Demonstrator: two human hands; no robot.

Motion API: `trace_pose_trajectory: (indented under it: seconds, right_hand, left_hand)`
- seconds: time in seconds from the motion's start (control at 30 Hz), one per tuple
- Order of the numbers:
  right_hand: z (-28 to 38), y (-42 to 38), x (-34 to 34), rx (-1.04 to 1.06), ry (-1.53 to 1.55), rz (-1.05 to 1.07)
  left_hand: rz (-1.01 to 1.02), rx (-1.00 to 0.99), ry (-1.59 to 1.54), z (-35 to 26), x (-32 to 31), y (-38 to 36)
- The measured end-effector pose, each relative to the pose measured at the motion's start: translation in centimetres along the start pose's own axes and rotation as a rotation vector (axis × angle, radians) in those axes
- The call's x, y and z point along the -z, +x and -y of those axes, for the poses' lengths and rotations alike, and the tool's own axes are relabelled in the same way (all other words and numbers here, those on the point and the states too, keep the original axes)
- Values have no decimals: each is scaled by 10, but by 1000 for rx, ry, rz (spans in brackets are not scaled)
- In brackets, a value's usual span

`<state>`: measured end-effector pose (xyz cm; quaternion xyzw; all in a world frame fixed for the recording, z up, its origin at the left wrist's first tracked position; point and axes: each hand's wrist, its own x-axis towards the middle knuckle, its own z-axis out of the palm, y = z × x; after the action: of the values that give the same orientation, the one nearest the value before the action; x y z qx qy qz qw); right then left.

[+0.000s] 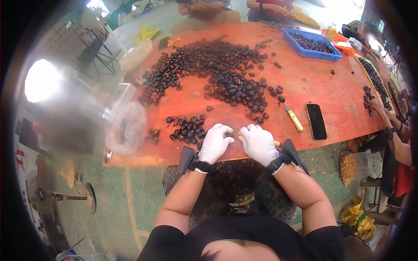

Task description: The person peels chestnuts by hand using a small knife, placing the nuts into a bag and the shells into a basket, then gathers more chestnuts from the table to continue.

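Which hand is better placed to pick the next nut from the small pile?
Probably the left hand: it sits right beside the small pile of dark nuts, while the right hand lies farther away and grips a yellow-handled tool.

glossy dark nuts, matt red tabletop

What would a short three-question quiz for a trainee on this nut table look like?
1. True or false: the phone lies face up on the table, right of the yellow-handled knife.
2. What colour is the crate of nuts at the far side?
3. Which is nearest the left hand: A the small nut pile, B the phone, C the crate?

Key: 1 true; 2 blue; 3 A.
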<state>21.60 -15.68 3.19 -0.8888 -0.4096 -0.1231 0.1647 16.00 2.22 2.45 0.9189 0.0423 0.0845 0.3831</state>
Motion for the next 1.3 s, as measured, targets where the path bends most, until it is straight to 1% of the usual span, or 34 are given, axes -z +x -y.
trace_pose_trajectory:
  seconds: [0.17, 0.27, 0.47, 0.6, 0.87, 0.97, 1.1, 1.2, 1.23, 1.3]
  right_hand:
    - [7, 4, -6, 46, -5, 43]
    - [5, 6, -7, 72, -10, 50]
    - [-6, -2, -3, 75, -53, 83]
    - [2, -2, -4, 44, -32, 5]
    - [6, -3, -4, 35, -41, 92]
    - [4, -5, -2, 18, -79, 129]
    - [4, -6, 1, -43, -78, 128]
    - [1, -4, 3, -97, -46, 116]
    - [0, -2, 3, -107, -46, 111]
    - [-1, -1, 2, -126, -48, 105]
  left_hand:
    - [5, 27, -24, -1, -3, 1]
    - [-33, -42, 14, 7, -8, 1]
    - [-56, -46, 16, 13, -10, 0]
    - [-55, -16, 66, 2, -6, -1]
    - [-77, -25, 80, 3, -8, -2]
    - [-19, 47, 104, -1, -3, -2]
    - [-80, -30, 310, -1, 10, -12]
    - [-86, 47, 461, -9, 19, -11]
    - [-49, 39, 470, -12, 24, -5]
    - [-146, -14, 416, -15, 18, 14]
